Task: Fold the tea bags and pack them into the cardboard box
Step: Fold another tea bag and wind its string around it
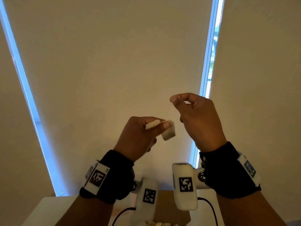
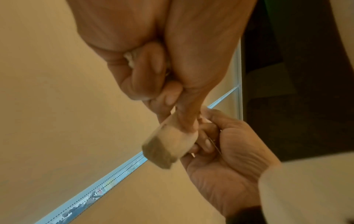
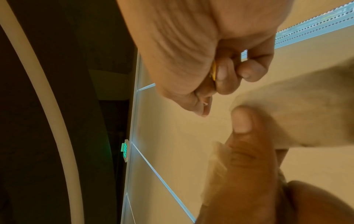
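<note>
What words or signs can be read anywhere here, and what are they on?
"EXIT": green lit sign on the wall, seen sideways in the right wrist view.
Black-and-white square code markers on the wrist devices: patterns only, no words.
Yellow tag pinched in the right hand: print not readable.

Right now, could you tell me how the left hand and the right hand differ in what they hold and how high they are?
The left hand pinches a tea bag; the right hand pinches something fine, seemingly the string. The left hand sits lower; the right hand is raised above it. Both are lifted above the cardboard box, fingers curled.
</note>
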`<action>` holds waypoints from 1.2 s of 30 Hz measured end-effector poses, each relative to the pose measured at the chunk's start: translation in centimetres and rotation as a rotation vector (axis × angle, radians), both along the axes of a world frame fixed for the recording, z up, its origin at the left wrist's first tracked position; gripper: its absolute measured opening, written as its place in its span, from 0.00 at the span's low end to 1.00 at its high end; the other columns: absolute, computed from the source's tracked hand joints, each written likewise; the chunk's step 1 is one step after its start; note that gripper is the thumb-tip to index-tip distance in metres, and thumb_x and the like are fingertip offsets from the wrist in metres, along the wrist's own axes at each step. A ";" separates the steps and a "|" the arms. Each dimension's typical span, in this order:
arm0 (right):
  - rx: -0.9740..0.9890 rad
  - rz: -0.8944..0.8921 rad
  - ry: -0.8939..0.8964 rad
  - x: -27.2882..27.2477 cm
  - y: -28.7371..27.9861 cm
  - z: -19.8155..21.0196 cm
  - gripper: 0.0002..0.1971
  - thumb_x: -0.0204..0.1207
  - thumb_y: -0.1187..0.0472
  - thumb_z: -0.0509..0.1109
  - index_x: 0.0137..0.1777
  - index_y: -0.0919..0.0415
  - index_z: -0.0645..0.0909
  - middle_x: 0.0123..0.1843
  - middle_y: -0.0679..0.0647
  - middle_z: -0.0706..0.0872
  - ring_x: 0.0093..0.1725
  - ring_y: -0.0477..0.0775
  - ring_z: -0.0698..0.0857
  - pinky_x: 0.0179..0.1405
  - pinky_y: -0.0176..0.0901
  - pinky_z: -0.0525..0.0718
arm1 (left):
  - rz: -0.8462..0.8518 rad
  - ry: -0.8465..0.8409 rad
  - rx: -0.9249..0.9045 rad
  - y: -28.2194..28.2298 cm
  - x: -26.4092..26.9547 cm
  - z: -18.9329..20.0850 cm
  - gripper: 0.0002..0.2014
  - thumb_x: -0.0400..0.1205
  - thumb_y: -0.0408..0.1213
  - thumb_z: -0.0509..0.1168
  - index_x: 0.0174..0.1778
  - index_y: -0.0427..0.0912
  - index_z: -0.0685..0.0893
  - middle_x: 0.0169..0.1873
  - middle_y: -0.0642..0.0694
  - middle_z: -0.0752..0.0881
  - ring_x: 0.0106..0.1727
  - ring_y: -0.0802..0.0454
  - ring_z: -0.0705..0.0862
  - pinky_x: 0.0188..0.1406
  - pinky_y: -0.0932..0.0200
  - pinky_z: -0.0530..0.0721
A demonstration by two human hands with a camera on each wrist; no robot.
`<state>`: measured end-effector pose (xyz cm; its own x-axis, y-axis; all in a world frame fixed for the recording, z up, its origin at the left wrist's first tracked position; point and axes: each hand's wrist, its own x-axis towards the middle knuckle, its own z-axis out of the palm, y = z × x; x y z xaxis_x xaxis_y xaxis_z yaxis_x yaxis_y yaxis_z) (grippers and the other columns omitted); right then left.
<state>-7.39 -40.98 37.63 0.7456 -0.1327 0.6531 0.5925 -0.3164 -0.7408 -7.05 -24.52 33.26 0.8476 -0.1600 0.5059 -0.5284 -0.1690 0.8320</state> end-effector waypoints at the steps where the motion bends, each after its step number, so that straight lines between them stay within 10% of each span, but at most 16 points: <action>1: 0.022 0.012 0.004 -0.3 -0.2 0.0 0.06 0.82 0.49 0.72 0.47 0.47 0.88 0.20 0.42 0.79 0.22 0.42 0.75 0.30 0.29 0.75 | 0.027 0.043 -0.063 0.3 0.4 0.0 0.10 0.84 0.42 0.72 0.46 0.40 0.93 0.24 0.42 0.73 0.24 0.48 0.68 0.20 0.62 0.64; 10: 0.049 0.276 0.181 -2.6 0.2 -3.0 0.08 0.83 0.56 0.71 0.46 0.54 0.91 0.23 0.52 0.80 0.23 0.48 0.74 0.26 0.34 0.73 | 0.065 0.097 -0.212 1.4 2.2 2.3 0.11 0.86 0.42 0.70 0.48 0.40 0.94 0.32 0.40 0.83 0.24 0.49 0.66 0.22 0.63 0.59; 17: 0.083 0.444 0.337 -2.8 0.4 -5.9 0.09 0.86 0.57 0.66 0.54 0.55 0.88 0.36 0.54 0.90 0.40 0.54 0.91 0.53 0.52 0.91 | 0.060 0.077 -0.209 0.9 1.7 4.3 0.11 0.89 0.41 0.66 0.49 0.41 0.91 0.31 0.45 0.86 0.22 0.51 0.69 0.20 0.65 0.60; 28: 0.058 0.580 0.400 -1.7 -0.4 -6.5 0.10 0.85 0.57 0.66 0.54 0.58 0.88 0.56 0.53 0.93 0.59 0.54 0.91 0.61 0.50 0.89 | -0.062 0.096 -0.177 0.8 0.5 5.1 0.16 0.91 0.44 0.60 0.44 0.37 0.84 0.40 0.32 0.83 0.22 0.53 0.69 0.17 0.68 0.61; 36: 0.129 0.710 0.498 0.1 -2.4 -5.9 0.11 0.78 0.57 0.71 0.54 0.61 0.90 0.40 0.57 0.82 0.37 0.51 0.79 0.42 0.42 0.80 | -0.082 0.031 -0.069 2.1 -0.2 5.2 0.21 0.91 0.45 0.61 0.33 0.40 0.81 0.31 0.45 0.82 0.24 0.52 0.66 0.20 0.66 0.59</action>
